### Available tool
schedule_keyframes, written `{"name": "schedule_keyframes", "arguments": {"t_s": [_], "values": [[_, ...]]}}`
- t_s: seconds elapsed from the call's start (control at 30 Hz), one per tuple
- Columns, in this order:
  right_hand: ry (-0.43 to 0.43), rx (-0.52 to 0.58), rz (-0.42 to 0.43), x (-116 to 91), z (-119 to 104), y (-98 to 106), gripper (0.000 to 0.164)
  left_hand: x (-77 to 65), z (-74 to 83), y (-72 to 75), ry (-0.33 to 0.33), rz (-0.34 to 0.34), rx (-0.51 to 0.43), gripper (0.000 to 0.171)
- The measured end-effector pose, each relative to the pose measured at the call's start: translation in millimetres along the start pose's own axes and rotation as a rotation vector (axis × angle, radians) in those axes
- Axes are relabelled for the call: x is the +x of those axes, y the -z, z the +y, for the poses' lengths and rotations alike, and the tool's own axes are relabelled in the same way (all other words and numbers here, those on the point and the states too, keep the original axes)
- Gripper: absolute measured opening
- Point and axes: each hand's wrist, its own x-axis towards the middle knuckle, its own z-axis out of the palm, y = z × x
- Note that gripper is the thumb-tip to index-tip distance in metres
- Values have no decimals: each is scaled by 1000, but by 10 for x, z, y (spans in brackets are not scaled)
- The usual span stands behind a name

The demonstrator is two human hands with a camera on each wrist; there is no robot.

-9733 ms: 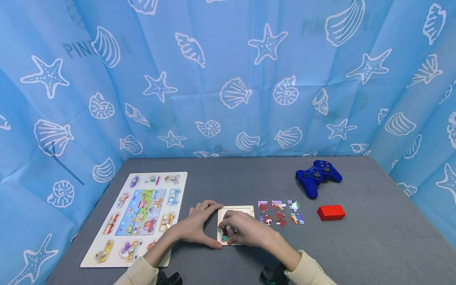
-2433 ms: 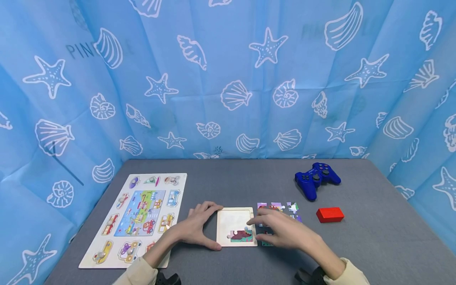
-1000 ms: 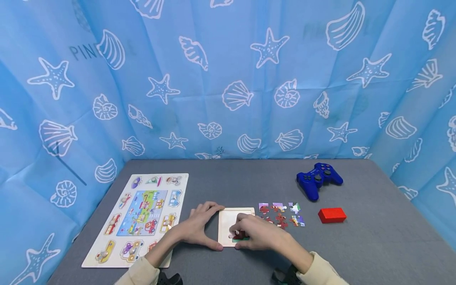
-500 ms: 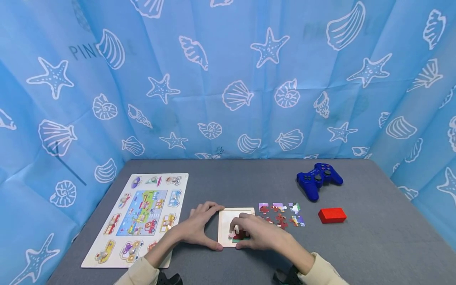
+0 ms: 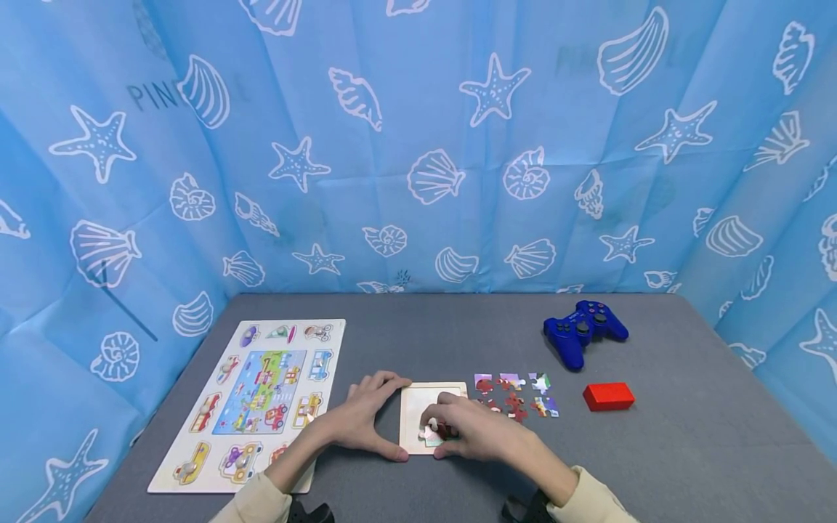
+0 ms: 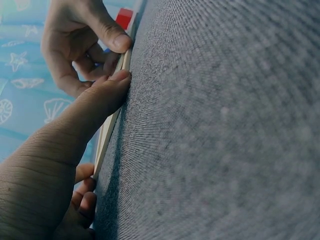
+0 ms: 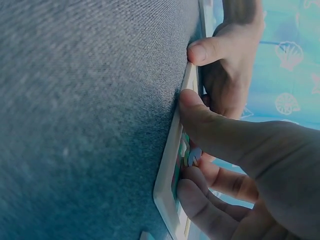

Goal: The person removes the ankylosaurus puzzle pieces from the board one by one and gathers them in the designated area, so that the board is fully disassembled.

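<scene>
A small square wooden puzzle tray (image 5: 413, 407) lies flat in front of me, its upper part bare. My left hand (image 5: 366, 414) grips its left side, thumb at the near corner and fingertips at the far one. Over the tray's lower right part, my right hand (image 5: 480, 428) pinches a jigsaw piece (image 5: 431, 437), which catches the light. In the right wrist view the right thumb rests at the tray's near edge (image 7: 172, 135), and coloured puzzle picture (image 7: 192, 154) shows between thumb and fingers. The right fingers hide much of the pieces in the tray.
Several loose jigsaw pieces (image 5: 515, 407) lie right of the tray, partly behind the right hand. A red block (image 5: 609, 396) and a blue game controller (image 5: 582, 333) stand farther right. A large wooden peg puzzle board (image 5: 222, 448) lies to the left. A blue curtain (image 5: 418, 145) hangs behind the table.
The right hand was over the tray, moved right beside the loose pieces, then came back over the tray's lower right. The piece there now looks lighter, its angle changed. The left hand stayed.
</scene>
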Motion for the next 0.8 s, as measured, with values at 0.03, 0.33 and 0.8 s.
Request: {"name": "schedule_keyframes", "arguments": {"t_s": [0.03,0.33,0.8], "values": [[0,0,-1,-2,-1,-2,31,-1,0,0,0,0,-1,103],[6,-18,-24,-6,-18,-8,28,-7,-6,-2,-4,-1,-3,103],[20,-11,54,-175,25,117,28,-7,20,19,2,-3,-2,103]]}}
